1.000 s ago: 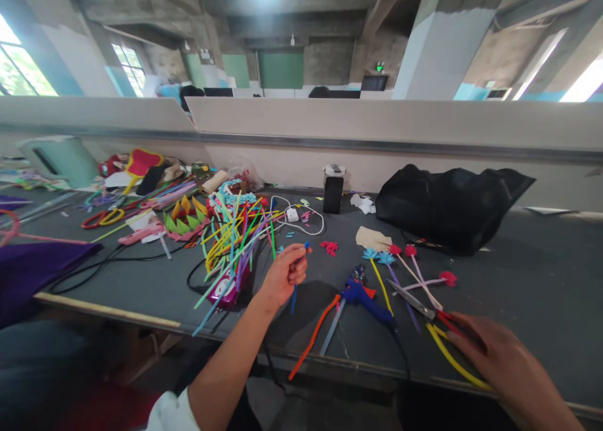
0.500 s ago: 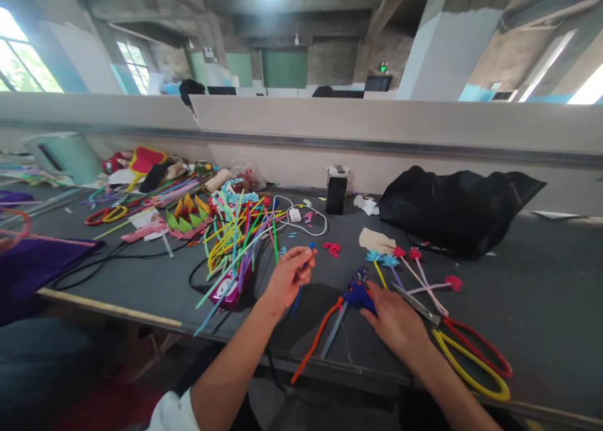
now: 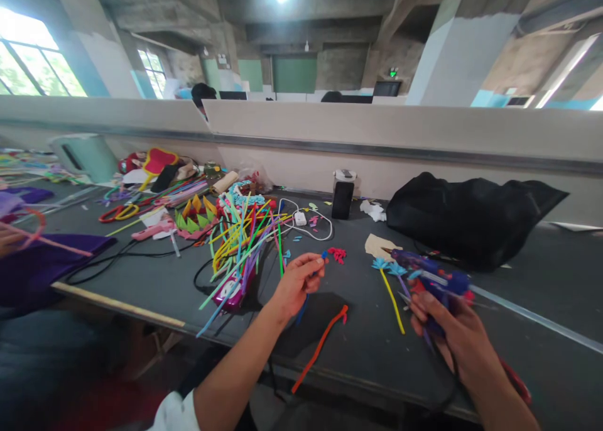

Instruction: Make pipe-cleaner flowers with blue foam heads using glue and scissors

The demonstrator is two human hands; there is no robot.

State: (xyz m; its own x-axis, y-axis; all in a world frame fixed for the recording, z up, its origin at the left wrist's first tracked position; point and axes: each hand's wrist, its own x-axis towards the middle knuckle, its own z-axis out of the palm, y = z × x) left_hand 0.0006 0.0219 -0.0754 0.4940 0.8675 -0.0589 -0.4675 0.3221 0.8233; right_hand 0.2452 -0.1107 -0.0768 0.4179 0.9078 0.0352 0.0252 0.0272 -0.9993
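My left hand (image 3: 301, 283) is closed in a pinch on a blue pipe cleaner (image 3: 325, 254); its tip shows above the fingers and its stem hangs below. My right hand (image 3: 452, 330) grips a blue hot glue gun (image 3: 436, 277), raised above the table, its nozzle pointing left over a beige scrap (image 3: 377, 244). A long clear glue stick (image 3: 532, 318) sticks out of its back. Below the nozzle lie light-blue flowers (image 3: 380, 264), one with a yellow stem (image 3: 393, 302). An orange pipe cleaner (image 3: 321, 349) lies between my hands. Small red pieces (image 3: 337, 255) sit beyond my left fingertips.
Left of my left hand, a heap of coloured pipe cleaners (image 3: 245, 242) covers part of a purple power strip (image 3: 228, 298). A phone (image 3: 343, 198) and a black bag (image 3: 466, 217) stand at the back. Scissors (image 3: 518, 384) are mostly hidden under my right arm. Another person's hand (image 3: 6, 241) shows far left.
My right hand has lifted the glue gun off the table and turned it, so its nozzle points left and the glue stick trails right. My left hand keeps its pinch on the blue pipe cleaner.
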